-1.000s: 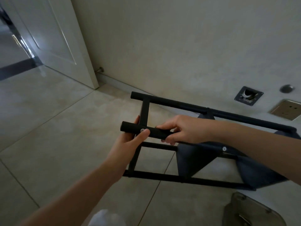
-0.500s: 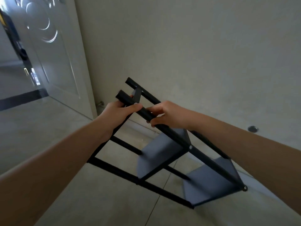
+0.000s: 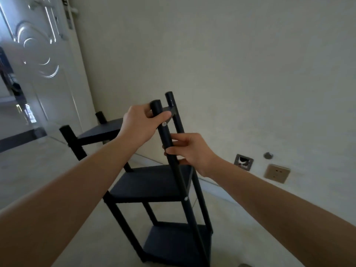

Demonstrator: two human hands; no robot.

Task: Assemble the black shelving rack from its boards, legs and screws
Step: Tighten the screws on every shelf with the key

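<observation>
At 6 o'clock, black three-board rack (image 3: 154, 184) is being held near upright: one leg (image 3: 169, 143) gripped by left hand (image 3: 140, 126) and right hand (image 3: 192, 153).

Pale tiled floor (image 3: 48, 170), black shelving rack (image 3: 154, 184) standing on it (three boards)

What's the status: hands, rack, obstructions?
Both hands, left and right, grip one leg. Rack near upright, three boards on. Nothing blocking.
</observation>
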